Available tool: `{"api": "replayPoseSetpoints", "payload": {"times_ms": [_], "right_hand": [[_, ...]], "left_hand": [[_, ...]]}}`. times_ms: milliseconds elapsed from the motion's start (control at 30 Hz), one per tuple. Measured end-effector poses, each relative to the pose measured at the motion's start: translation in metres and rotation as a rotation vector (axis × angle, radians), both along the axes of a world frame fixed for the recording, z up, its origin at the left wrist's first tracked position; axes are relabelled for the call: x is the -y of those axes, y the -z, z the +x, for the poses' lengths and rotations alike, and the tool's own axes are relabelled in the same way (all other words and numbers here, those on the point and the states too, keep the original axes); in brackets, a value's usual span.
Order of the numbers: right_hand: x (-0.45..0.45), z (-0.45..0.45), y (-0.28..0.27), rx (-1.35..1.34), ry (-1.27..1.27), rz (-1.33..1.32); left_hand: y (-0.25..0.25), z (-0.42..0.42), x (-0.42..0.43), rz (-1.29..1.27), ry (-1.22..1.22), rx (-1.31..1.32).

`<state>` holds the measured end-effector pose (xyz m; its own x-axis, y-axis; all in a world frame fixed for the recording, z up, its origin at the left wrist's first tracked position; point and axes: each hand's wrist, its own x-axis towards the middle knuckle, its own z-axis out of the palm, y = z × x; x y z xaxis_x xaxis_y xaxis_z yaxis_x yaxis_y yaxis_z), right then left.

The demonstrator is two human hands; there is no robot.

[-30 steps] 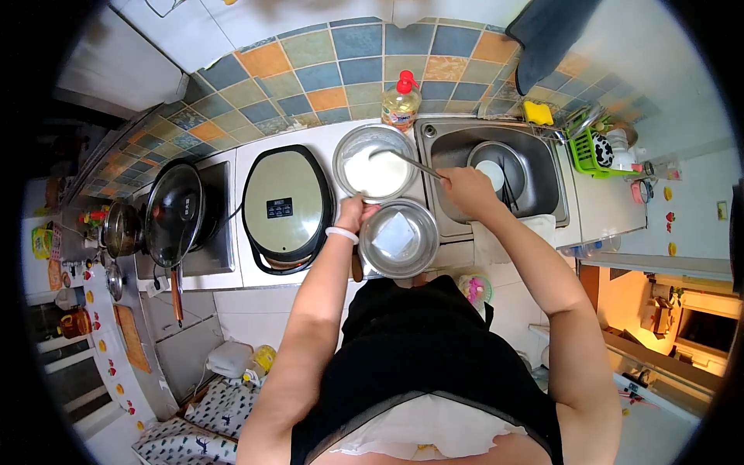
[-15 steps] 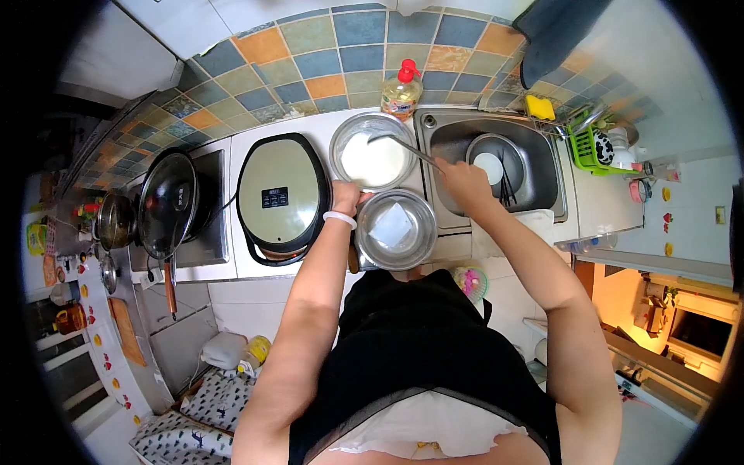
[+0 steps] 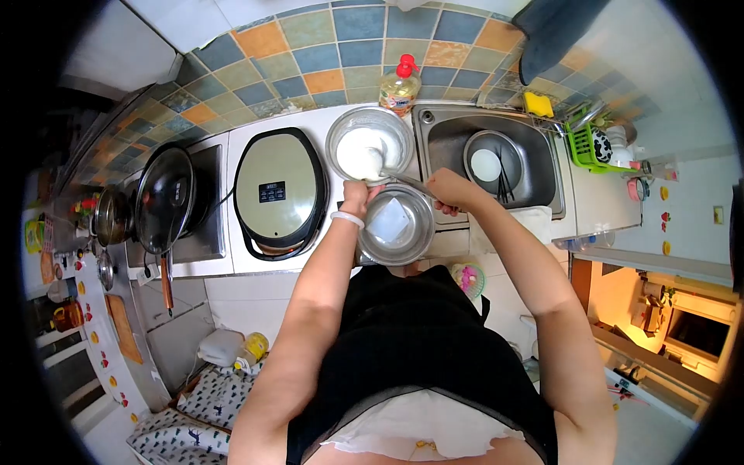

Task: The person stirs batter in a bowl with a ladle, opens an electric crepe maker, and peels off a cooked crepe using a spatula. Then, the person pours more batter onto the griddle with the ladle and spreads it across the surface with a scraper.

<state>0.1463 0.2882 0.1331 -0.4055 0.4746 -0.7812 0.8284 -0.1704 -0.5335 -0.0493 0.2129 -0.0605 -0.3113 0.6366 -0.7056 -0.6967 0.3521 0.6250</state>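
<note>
My right hand [image 3: 452, 192] is closed round the handle of a metal ladle [image 3: 408, 183]. The ladle's head is low over the near rim of the far metal bowl [image 3: 339, 159], which holds white batter-like liquid [image 3: 359, 149]. White liquid shows in the ladle's head too. Between the two bowls, my left hand [image 3: 359, 197] has its fingers closed at the rim of the nearer metal bowl [image 3: 428, 232]. A pale square patch [image 3: 388, 221] shows inside that bowl; I cannot tell what it is.
Left of the bowls is a closed electric griddle [image 3: 280, 186]. Beyond it, a lidded pan [image 3: 165, 198] sits on the stove. An oil bottle [image 3: 399, 89] stands by the tiled wall. On the right, the sink [image 3: 535, 139] holds a metal basin [image 3: 521, 159] with chopsticks and a white dish.
My right hand has drawn the ladle toward me, from the far bowl's middle to its near rim. My left hand stays at the nearer bowl. The view has shifted slightly.
</note>
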Motion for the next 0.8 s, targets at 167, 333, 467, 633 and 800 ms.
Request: {"api": "replayPoseSetpoints", "payload": {"times_ms": [167, 333, 467, 633, 800], "right_hand": [[0.019, 0.003, 0.045, -0.254, 0.423, -0.439], [0.053, 0.004, 0.075, -0.458, 0.569, -0.473], [0.068, 0.011, 0.067, -0.434, 0.506, -0.282], [0.072, 0.032, 0.076, -0.361, 0.389, 0.202], [0.072, 0.039, 0.049, -0.286, 0.150, 0.672]], "left_hand": [[-0.011, -0.004, 0.005, 0.049, 0.013, 0.015], [-0.020, -0.013, 0.012, -0.010, 0.061, -0.150], [-0.009, -0.024, 0.018, -0.051, -0.024, -0.221], [-0.005, -0.026, 0.020, -0.090, -0.111, -0.264], [-0.008, -0.026, 0.021, -0.093, -0.154, -0.227]]}}
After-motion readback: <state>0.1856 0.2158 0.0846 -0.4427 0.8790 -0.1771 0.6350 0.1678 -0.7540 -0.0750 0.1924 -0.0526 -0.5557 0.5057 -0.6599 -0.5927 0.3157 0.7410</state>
